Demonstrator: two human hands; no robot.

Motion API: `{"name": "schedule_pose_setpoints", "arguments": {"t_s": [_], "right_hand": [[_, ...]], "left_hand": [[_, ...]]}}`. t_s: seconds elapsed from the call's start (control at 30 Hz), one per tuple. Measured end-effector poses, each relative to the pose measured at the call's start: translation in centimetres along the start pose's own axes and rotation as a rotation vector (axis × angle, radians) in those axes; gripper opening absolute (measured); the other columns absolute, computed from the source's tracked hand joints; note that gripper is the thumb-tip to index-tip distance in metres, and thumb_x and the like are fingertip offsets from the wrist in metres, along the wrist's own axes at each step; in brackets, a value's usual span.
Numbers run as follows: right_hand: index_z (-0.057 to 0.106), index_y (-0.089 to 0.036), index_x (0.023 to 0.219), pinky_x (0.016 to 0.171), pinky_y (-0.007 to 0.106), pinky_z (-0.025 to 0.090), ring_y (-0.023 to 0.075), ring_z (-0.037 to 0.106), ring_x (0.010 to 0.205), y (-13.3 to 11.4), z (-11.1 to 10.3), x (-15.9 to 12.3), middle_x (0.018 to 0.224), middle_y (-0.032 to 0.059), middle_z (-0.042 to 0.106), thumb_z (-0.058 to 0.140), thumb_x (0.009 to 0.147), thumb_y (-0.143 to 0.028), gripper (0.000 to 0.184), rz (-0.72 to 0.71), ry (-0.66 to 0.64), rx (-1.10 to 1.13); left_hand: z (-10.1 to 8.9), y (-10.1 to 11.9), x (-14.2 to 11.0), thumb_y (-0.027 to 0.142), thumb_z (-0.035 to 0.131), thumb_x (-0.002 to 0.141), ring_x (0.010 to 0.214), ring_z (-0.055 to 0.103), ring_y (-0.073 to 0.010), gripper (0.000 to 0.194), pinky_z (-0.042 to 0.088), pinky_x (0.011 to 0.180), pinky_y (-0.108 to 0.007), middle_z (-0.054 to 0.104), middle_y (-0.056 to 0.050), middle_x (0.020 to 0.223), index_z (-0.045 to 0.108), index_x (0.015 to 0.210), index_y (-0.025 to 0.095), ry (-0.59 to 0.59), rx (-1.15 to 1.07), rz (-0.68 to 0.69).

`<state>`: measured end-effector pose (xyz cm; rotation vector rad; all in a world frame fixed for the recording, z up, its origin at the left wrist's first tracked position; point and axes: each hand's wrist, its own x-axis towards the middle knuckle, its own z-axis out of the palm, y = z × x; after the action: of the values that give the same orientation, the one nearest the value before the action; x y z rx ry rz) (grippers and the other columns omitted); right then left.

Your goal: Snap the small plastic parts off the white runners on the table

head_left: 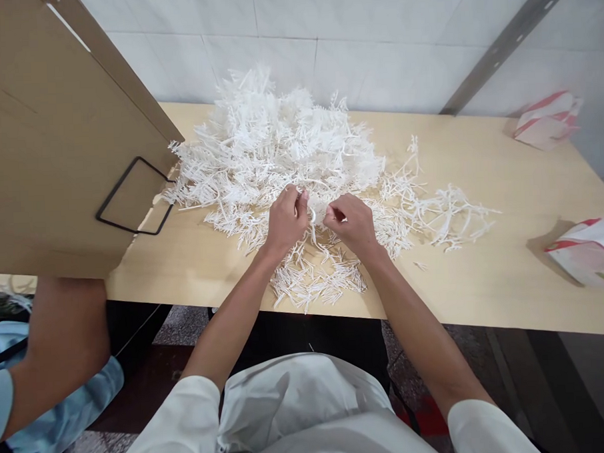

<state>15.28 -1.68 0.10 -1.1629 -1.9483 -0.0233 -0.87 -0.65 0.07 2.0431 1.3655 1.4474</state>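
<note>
A big heap of white plastic sprue pieces [273, 141] with comb-like teeth covers the middle of the light wooden table [484, 278]. My left hand [284, 222] and my right hand [349, 223] are both closed in a pinch, close together over the near part of the heap. Between them they hold one small white plastic piece [315, 216]. Below my hands, near the table's front edge, lies a smaller pile of short loose white sticks [317, 279]. Stripped white branches [441, 210] lie scattered to the right.
A cardboard box [53, 144] with a black wire handle stands at the left. Another person's arm [61, 344] in a blue sleeve is below it. Two red-and-white bags [547, 119] [591, 250] lie at the right. A tiled wall is behind.
</note>
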Motion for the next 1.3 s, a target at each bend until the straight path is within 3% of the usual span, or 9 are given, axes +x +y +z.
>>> {"name": "schedule_pose_setpoints", "arguments": {"t_s": [0.17,0.43,0.57,0.67,0.8,0.93,1.03,1.17,1.3], "right_hand": [[0.065,-0.023,0.092,0.067,0.031,0.045,0.0133,0.055,0.067,0.1,-0.2,0.2,0.083,0.0027,0.066,0.049,0.094,-0.034,0.019,0.196,0.138,0.122],[0.058,-0.033,0.125,0.074,0.033,0.053,0.0158,0.065,0.082,-0.4,-0.6,0.5,0.108,0.0035,0.072,0.047,0.096,-0.046,0.034,0.347,0.116,0.334],[0.066,-0.029,0.112,0.088,0.037,0.052,0.0188,0.064,0.105,-0.8,-0.7,0.7,0.118,0.0044,0.070,0.046,0.095,-0.049,0.033,0.300,-0.020,0.413],[0.068,-0.027,0.106,0.084,0.035,0.053,0.0177,0.066,0.098,-0.8,-0.3,0.7,0.110,0.0029,0.072,0.058,0.089,-0.050,0.030,0.351,-0.139,0.500],[0.066,-0.024,0.089,0.070,0.029,0.053,0.0127,0.065,0.077,-0.6,0.1,0.6,0.090,0.0000,0.071,0.070,0.079,-0.048,0.026,0.453,-0.077,0.640],[0.064,-0.025,0.092,0.073,0.028,0.054,0.0120,0.066,0.080,-0.3,0.1,0.6,0.092,-0.0005,0.071,0.071,0.080,-0.044,0.023,0.459,0.011,0.691],[0.062,-0.029,0.105,0.076,0.029,0.055,0.0129,0.067,0.087,-0.1,0.3,0.5,0.098,-0.0005,0.072,0.070,0.082,-0.041,0.028,0.448,0.048,0.680],[0.064,-0.029,0.108,0.084,0.033,0.057,0.0147,0.068,0.097,-0.1,0.5,0.4,0.108,0.0003,0.072,0.068,0.084,-0.038,0.026,0.404,0.045,0.668],[0.068,-0.028,0.104,0.087,0.034,0.056,0.0154,0.068,0.099,-0.5,0.0,0.5,0.107,0.0014,0.072,0.064,0.087,-0.038,0.020,0.373,0.038,0.659]], "left_hand": [[-0.3,0.1,0.7,0.053,0.046,0.094,0.066,0.054,-0.0102,0.035,0.044,0.064,-0.027,0.060,-0.001,0.076,0.054,0.083,0.020,-0.151,-0.369,-0.211],[-0.5,-0.2,1.0,0.050,0.047,0.094,0.074,0.060,-0.0116,0.033,0.049,0.069,-0.026,0.059,0.000,0.076,0.052,0.115,0.025,-0.169,-0.455,-0.185],[-0.3,-0.7,1.0,0.049,0.052,0.092,0.082,0.063,-0.0132,0.037,0.052,0.080,-0.030,0.062,-0.002,0.085,0.048,0.123,0.028,-0.180,-0.630,-0.160],[-0.1,-0.8,0.9,0.048,0.056,0.090,0.086,0.064,-0.0145,0.038,0.053,0.081,-0.031,0.064,-0.002,0.088,0.049,0.123,0.031,-0.203,-0.696,-0.160],[0.1,-0.8,0.9,0.049,0.062,0.087,0.086,0.066,-0.0148,0.038,0.053,0.080,-0.030,0.063,-0.001,0.085,0.050,0.117,0.030,-0.088,-0.697,-0.205],[-0.2,-0.7,1.1,0.052,0.062,0.086,0.084,0.066,-0.0135,0.041,0.052,0.073,-0.027,0.064,-0.002,0.094,0.047,0.116,0.029,0.008,-0.650,-0.274],[-0.5,-0.4,1.2,0.054,0.058,0.088,0.083,0.065,-0.0127,0.043,0.051,0.073,-0.027,0.065,-0.003,0.098,0.045,0.121,0.029,-0.066,-0.629,-0.325],[-0.5,0.1,1.0,0.051,0.068,0.081,0.084,0.062,-0.0133,0.044,0.049,0.075,-0.027,0.065,-0.004,0.095,0.055,0.113,0.024,-0.319,-0.572,-0.349],[-0.3,0.3,1.0,0.043,0.063,0.085,0.080,0.057,-0.0122,0.025,0.047,0.074,-0.026,0.062,-0.002,0.086,0.060,0.090,0.019,-0.330,-0.530,-0.279]]}}
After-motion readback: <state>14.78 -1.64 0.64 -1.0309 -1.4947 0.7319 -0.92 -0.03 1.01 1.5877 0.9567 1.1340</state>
